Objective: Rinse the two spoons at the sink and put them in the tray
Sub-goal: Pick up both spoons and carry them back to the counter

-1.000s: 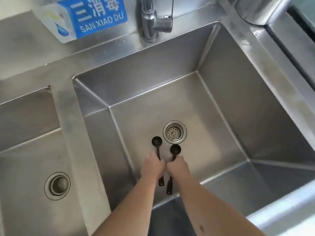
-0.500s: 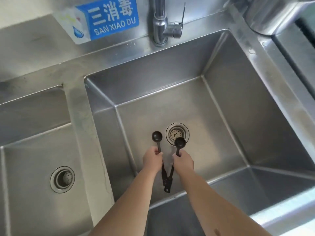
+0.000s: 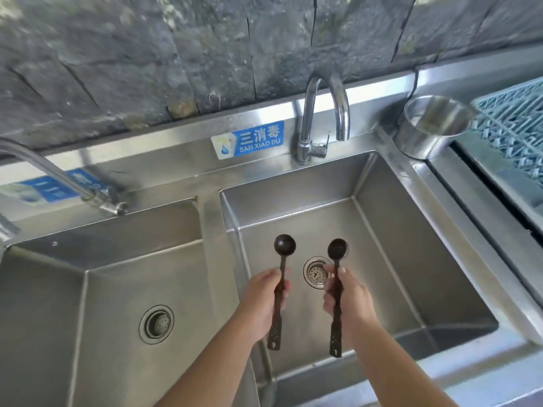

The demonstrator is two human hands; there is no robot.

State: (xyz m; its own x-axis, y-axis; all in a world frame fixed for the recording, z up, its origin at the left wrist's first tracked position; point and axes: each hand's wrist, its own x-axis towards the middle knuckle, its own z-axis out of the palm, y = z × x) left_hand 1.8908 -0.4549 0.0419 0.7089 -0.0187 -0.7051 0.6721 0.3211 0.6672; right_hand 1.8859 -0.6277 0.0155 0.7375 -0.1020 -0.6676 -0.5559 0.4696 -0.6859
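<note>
Two dark long-handled spoons are held upright over the right sink basin (image 3: 411,259). My left hand (image 3: 261,301) grips the handle of the left spoon (image 3: 284,245), bowl up. My right hand (image 3: 349,301) grips the right spoon (image 3: 337,249), whose bowl sits just above the drain (image 3: 316,273). The spoons are apart, handles pointing toward me. The curved tap (image 3: 323,113) stands behind the basin with no water running. A blue-green grid tray (image 3: 517,127) lies at the far right.
A steel pot (image 3: 429,127) stands on the counter between the tap and the tray. A second basin (image 3: 88,289) with its own drain (image 3: 156,324) lies to the left, with a tap (image 3: 58,177) reaching over it. A blue sign (image 3: 248,139) is on the backsplash.
Both hands have lifted the spoons off the basin floor and spread them apart. The camera has tilted up, bringing the tap, wall, pot and tray into view.
</note>
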